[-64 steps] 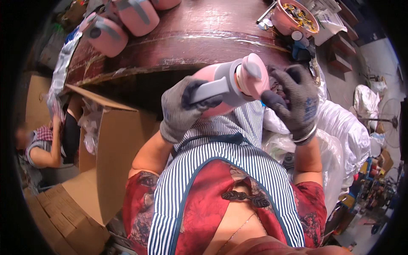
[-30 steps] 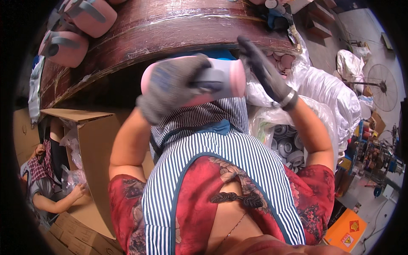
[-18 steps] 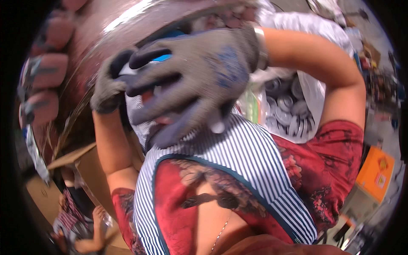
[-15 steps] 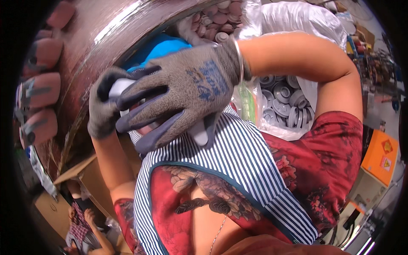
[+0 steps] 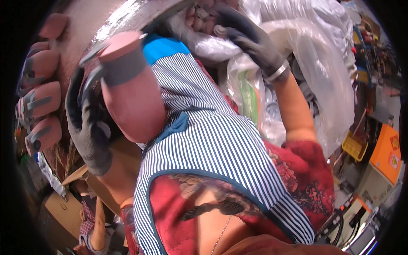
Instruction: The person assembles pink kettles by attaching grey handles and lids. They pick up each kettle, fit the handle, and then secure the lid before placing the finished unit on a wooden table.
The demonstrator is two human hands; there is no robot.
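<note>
Jug (image 5: pixel 136 100), pink with a grey band, is at the left, over the lap between table and apron, tilted, its rounded end toward the apron. Its handle (image 5: pixel 95 75) is on the left side, and the left hand (image 5: pixel 88 119) has its fingers hooked round it. A firm wrap there, with the jug resting lightly against the lap, should stop it swinging while one hand bears it alone.

Far to the right, the right hand (image 5: pixel 250 40) reaches over a bag (image 5: pixel 208 46) of pink discs (image 5: pixel 199 19); its fingers are outstretched but blurred, so I cannot tell whether they pinch one. Taking a single disc by its rim would suit the gloves best.

Nearer on the right, another bag (image 5: pixel 333 85) holds grey parts; its loose plastic lies close to the right arm and could snag. More jugs (image 5: pixel 44 100) line the table (image 5: pixel 87 23) at far left, worth clearing when the jug turns.
</note>
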